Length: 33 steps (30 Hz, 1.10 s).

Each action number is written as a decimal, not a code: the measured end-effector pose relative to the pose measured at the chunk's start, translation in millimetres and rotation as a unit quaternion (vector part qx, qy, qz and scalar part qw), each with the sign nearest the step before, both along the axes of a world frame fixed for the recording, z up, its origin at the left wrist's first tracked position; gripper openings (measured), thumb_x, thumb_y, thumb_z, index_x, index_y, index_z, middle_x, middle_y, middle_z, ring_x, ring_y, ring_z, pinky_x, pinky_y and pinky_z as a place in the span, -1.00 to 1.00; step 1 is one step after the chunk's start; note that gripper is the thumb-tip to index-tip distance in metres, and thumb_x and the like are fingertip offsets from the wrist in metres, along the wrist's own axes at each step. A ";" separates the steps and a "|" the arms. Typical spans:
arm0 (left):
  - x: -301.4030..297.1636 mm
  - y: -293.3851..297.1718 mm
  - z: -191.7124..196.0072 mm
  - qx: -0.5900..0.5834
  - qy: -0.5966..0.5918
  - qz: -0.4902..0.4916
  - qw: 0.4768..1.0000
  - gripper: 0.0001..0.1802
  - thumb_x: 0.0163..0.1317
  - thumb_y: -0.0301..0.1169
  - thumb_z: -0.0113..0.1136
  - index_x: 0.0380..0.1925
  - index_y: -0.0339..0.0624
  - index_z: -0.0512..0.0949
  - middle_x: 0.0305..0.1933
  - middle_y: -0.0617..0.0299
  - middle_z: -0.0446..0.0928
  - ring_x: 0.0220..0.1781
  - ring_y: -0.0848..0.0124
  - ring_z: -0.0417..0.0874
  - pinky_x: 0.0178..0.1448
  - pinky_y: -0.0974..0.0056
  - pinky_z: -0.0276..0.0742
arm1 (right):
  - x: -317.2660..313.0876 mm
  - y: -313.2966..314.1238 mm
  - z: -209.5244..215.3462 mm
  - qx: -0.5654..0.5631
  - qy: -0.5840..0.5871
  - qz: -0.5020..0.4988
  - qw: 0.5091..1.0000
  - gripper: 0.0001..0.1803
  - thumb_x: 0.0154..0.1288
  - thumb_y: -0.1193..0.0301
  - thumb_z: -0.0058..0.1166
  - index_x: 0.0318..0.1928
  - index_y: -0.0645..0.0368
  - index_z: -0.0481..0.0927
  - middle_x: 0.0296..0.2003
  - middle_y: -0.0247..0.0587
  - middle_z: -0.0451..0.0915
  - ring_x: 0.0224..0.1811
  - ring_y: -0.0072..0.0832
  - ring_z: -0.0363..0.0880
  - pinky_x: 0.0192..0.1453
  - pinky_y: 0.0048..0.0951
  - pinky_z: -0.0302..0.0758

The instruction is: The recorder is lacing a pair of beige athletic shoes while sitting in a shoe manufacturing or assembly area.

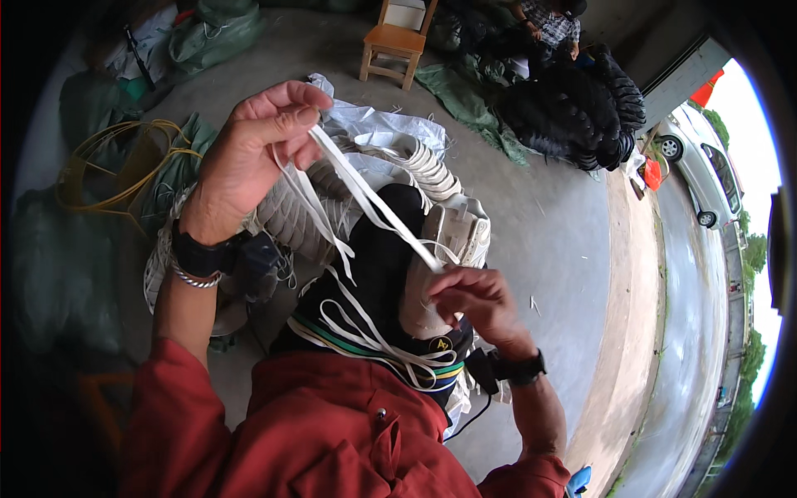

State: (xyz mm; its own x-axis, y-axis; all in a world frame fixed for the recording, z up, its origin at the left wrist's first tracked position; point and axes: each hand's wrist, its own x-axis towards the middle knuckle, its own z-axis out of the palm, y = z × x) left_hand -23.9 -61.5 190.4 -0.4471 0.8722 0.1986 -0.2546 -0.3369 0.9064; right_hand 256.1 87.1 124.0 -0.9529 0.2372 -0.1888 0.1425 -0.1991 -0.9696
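A white shoelace (365,195) runs taut and slanting between my two hands. My left hand (264,141), raised at the upper left, pinches it between thumb and fingers, and a loose strand hangs below. My right hand (479,300), lower and to the right, is closed on the other end of the lace. Beneath that hand an off-white shoe (459,228) lies on my lap, its toe partly covered by my fingers. More loose laces (357,319) trail over my dark trousers and the striped band at my waist.
Stacked pale shoe parts (303,212) lie beyond my knees, with white sheeting (386,126) behind. A yellow wire hoop (83,158) stands left. Farther off are a wooden chair (392,41), a black pile (573,108) and another person (554,26). A car (701,158) is outside, right.
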 end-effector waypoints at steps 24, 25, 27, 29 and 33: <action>76.7 53.3 -182.6 -0.085 -0.426 -0.177 0.883 -0.70 0.22 -0.16 0.01 -0.19 -0.13 0.45 -0.42 0.21 0.50 -0.34 0.30 0.56 -0.21 0.21 0.46 | 225.1 201.4 -22.4 -0.172 0.100 -0.495 0.846 -0.92 0.25 0.43 -0.03 -0.27 0.16 0.45 -0.50 -0.42 0.46 -0.65 -0.72 0.24 -0.64 -0.73 0.20; 66.7 49.1 -180.9 -0.096 -0.409 -0.148 0.895 -0.73 0.22 -0.18 0.01 -0.22 -0.12 0.45 -0.36 0.21 0.50 -0.26 0.28 0.55 -0.13 0.17 0.43 | 219.2 197.0 -18.2 -0.131 0.085 -0.556 0.816 -0.90 0.25 0.43 -0.03 -0.25 0.15 0.46 -0.49 -0.43 0.46 -0.63 -0.72 0.29 -0.60 -0.71 0.27; 45.0 39.2 -173.6 -0.100 -0.387 -0.109 0.910 -0.80 0.24 -0.22 -0.02 -0.31 -0.10 0.44 -0.28 0.19 0.49 -0.12 0.24 0.50 -0.01 0.12 0.37 | 240.0 202.8 -19.8 -0.084 0.083 -0.566 0.816 -0.86 0.24 0.42 -0.02 -0.21 0.16 0.47 -0.46 -0.40 0.48 -0.48 -0.63 0.45 -0.36 -0.57 0.47; 19.1 24.1 -163.2 -0.085 -0.385 -0.063 0.917 -0.80 0.27 -0.23 -0.08 -0.41 -0.08 0.41 -0.27 0.20 0.48 -0.08 0.20 0.48 0.06 0.10 0.32 | 255.9 205.9 -28.1 -0.060 0.085 -0.579 0.809 -0.85 0.23 0.42 -0.02 -0.20 0.17 0.47 -0.43 -0.37 0.50 -0.42 -0.58 0.47 -0.29 -0.51 0.48; -48.5 -18.9 -168.1 -0.042 -0.413 0.094 0.905 -0.76 0.31 -0.28 -0.20 -0.46 -0.10 0.38 -0.50 0.27 0.38 -0.28 0.25 0.42 -0.03 0.15 0.32 | 316.7 231.7 -52.4 -0.076 0.124 -0.611 0.778 -0.80 0.22 0.46 -0.03 -0.16 0.28 0.45 -0.35 -0.24 0.53 -0.28 -0.47 0.49 -0.06 -0.40 0.49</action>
